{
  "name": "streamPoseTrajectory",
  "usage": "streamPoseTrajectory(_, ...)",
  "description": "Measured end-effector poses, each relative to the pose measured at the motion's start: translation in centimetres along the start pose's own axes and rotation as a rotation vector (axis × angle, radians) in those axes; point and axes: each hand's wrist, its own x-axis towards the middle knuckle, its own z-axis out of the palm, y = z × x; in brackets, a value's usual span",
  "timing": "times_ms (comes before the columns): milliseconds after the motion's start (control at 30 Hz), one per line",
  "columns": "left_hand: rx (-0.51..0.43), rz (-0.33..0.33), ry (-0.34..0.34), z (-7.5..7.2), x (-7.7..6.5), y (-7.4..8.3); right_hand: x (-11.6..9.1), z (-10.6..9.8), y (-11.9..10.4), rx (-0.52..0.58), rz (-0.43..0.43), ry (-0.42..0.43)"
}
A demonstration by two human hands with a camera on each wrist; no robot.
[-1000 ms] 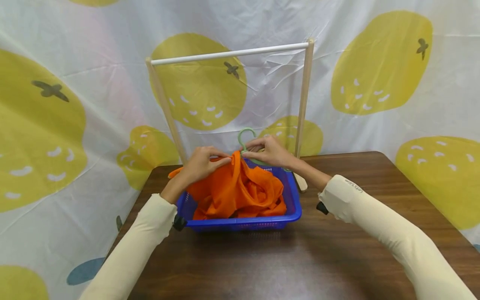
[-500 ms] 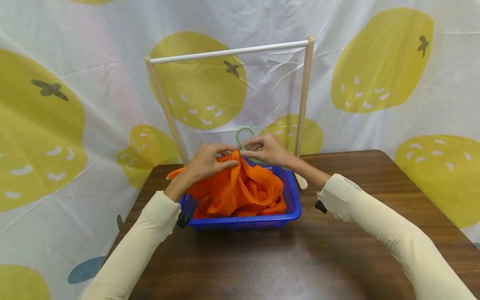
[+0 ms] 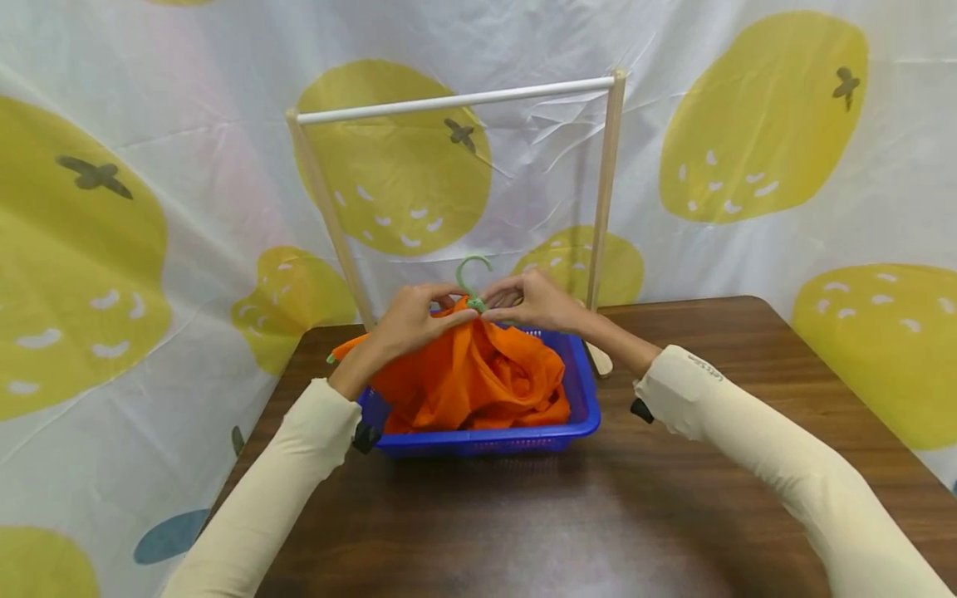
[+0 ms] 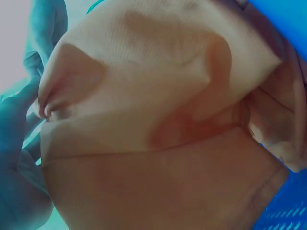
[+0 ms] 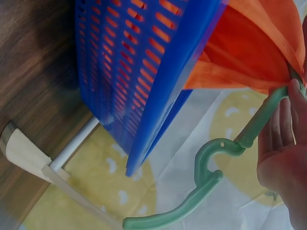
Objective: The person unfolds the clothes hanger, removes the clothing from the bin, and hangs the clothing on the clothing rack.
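Note:
An orange garment (image 3: 516,374) lies bunched in a blue plastic basket (image 3: 486,437), its upper part lifted toward both hands. The neck of a green hanger (image 3: 475,304) stands between the hands, hook upward. One hanger end peeks out of the cloth at the far left. My left hand (image 3: 417,322) pinches the garment close to that neck, thumb in front. With thumb and fingertips, my right hand (image 3: 544,302) grips the hanger just right of the neck. In the right wrist view the free hanger arm (image 5: 172,213) sticks out bare of cloth. The left wrist view shows mostly garment (image 4: 144,105).
Behind the basket stands a rack with a white rail (image 3: 456,101) and wooden posts. Its wooden foot (image 3: 600,360) reaches forward beside the basket's right side. All rests on a brown wooden table (image 3: 695,465), with a fruit-print curtain (image 3: 568,191) behind.
The hanger's hook has shifted left, and its neck now shows between both thumbs. My left hand has moved slightly right along the cloth. The right hand has barely moved.

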Motion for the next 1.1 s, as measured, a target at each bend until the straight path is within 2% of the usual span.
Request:
streamPoseTrajectory(400,-0.002,0.031,0.016,0.3,0.4,0.2,-0.2,0.7,-0.2,-0.016,0.022,0.029)
streamPoseTrajectory(533,-0.006,0.033,0.023,0.1,0.4,0.0,-0.4,0.6,-0.1,-0.029,-0.026,0.082)
streamPoseTrajectory(667,0.006,0.009,0.045,-0.3,0.1,-0.3,-0.9,-0.2,0.2,-0.056,-0.068,0.161)
streamPoseTrajectory(767,0.008,-0.015,0.053,-0.7,-0.2,-0.6,-1.6,-0.8,0.4,-0.087,-0.070,0.171)
streamPoseTrajectory(967,0.005,-0.038,0.058,-1.3,-0.3,-0.7,-3.8,-0.9,1.2,-0.141,0.008,0.102)
streamPoseTrajectory(1100,-0.001,-0.050,0.077,-1.6,-0.4,-0.7,-5.4,-0.2,2.2,-0.270,0.086,0.072)
